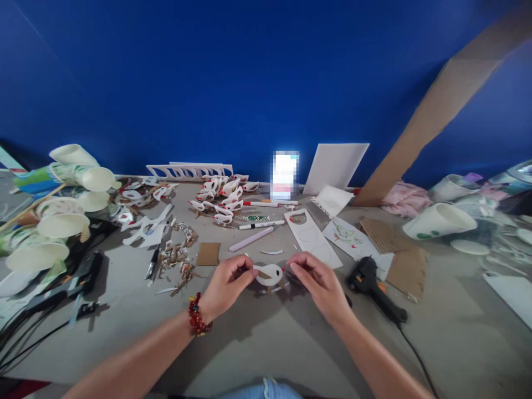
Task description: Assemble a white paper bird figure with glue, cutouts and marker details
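At lower centre, our left hand (233, 281) grips a seemingly unfinished white bird cutout (271, 281), our right hand's (315, 280) grip unclear; apparently completed red-beaked birds (228, 189) cluster mid-frame.

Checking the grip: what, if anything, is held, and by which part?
Left hand: a white bird-shaped cutout, pinched at its left end. Right hand: I can't tell whether it holds anything.

The cutout (274, 280) is showing white with a red tip; the beaded bracelet (198, 316) is gleaming dark red (some yellow is breaking it up); the tabletop (145, 310) is looking grey, the wall (208, 83) deep blue; the drawing (344, 235) is carrying green and red lines on white.
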A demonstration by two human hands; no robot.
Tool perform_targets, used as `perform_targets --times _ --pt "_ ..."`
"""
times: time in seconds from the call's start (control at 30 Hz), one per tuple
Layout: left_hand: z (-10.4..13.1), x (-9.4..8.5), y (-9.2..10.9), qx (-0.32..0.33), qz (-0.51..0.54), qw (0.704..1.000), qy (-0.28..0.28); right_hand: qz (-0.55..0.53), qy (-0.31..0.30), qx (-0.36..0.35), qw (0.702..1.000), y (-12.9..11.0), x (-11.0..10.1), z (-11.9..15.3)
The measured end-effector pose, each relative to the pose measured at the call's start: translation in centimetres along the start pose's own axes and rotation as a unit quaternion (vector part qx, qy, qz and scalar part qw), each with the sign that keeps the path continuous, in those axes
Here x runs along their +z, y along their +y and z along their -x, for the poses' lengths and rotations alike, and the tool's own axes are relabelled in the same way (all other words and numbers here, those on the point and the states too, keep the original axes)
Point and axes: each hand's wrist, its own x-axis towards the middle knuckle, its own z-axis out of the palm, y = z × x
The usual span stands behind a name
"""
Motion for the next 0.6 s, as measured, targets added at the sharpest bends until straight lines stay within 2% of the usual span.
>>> perform_targets --times 0.13,0.2,0.3,0.4,0.53,0.6 --pt "-0.3 -0.2 -0.3 -0.004 0.033 0.999 0.0 0.143 0.015 -0.077 0.987 -1.5 -2.2 0.0" --pt "-0.4 -0.3 -0.4 -0.004 0.052 0.999 -0.003 0.251 0.011 -0.109 0.962 -2.2 -3.7 0.5" --pt "-0.6 -0.5 -0.8 -0.008 0.075 0.997 -0.006 0.391 0.023 -0.098 0.915 -2.2 -6.2 1.8" --pt "-0.6 -0.6 -1.1 -0.014 0.08 0.997 -0.003 0.454 0.041 -0.052 0.888 -0.7 -9.1 3.6" --pt "-0.4 -0.4 -1.0 -0.008 0.075 0.997 0.005 0.565 0.104 -0.027 0.818 2.4 -12.7 6.0" --pt "-0.3 -0.2 -0.7 -0.008 0.076 0.997 0.009 0.592 0.094 -0.018 0.8 4.0 -13.7 6.8"
